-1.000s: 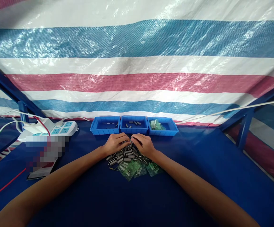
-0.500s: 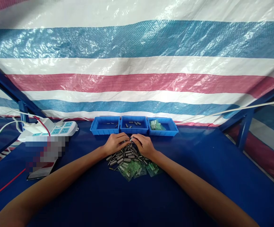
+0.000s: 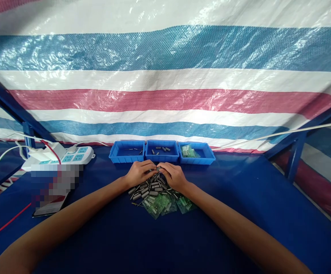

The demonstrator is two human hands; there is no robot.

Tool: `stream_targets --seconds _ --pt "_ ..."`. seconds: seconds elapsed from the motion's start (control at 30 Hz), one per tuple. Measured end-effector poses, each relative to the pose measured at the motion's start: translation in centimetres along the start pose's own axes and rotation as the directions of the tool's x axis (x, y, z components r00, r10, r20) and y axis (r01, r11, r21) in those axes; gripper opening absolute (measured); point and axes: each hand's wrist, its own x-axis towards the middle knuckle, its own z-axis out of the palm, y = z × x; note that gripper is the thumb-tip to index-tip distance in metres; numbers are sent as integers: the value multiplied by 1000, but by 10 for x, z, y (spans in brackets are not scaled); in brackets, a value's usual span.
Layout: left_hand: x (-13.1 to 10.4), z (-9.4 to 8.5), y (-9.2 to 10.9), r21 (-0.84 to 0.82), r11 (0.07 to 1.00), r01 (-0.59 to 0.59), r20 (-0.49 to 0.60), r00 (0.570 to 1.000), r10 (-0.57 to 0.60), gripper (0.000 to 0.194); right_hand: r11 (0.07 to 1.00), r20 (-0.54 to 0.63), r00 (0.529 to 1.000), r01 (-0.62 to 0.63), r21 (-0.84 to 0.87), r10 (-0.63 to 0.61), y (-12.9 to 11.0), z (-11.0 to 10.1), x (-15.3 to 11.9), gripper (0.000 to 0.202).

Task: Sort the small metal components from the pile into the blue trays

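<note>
My left hand (image 3: 139, 173) and my right hand (image 3: 174, 176) meet fingertip to fingertip over a heap of small parts. Between the fingertips is a small grey piece (image 3: 158, 168); the right fingers pinch it, and the left fingers are closed close against it. Whether the left holds a part of its own is hidden. Below the hands lie grey block-like pieces (image 3: 145, 189), mixed with thin metal pins. Clear green-tinted bags (image 3: 160, 203) with small light parts inside lie at the near side of the heap, one close to the right wrist.
Behind the hands stand three blue trays: the left tray (image 3: 127, 159) has thin pins, the middle tray (image 3: 162, 156) grey pieces, the right tray (image 3: 198, 161) a green-tinted bag. A white power strip (image 3: 81, 155) with cables and a blurred flat object (image 3: 51, 203) are at left. Striped sheeting (image 3: 165, 101) hangs behind.
The grey piece between the fingertips has turned slightly, and the right fingertips have shifted a little. The arms, heap and trays look the same.
</note>
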Motion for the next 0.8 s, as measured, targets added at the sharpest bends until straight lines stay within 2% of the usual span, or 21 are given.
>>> stream_targets --seconds 0.8 --pt "0 0 1 24 1000 -20 -36 999 20 18 1000 -1 1000 -11 -23 11 -2 -1 1 25"
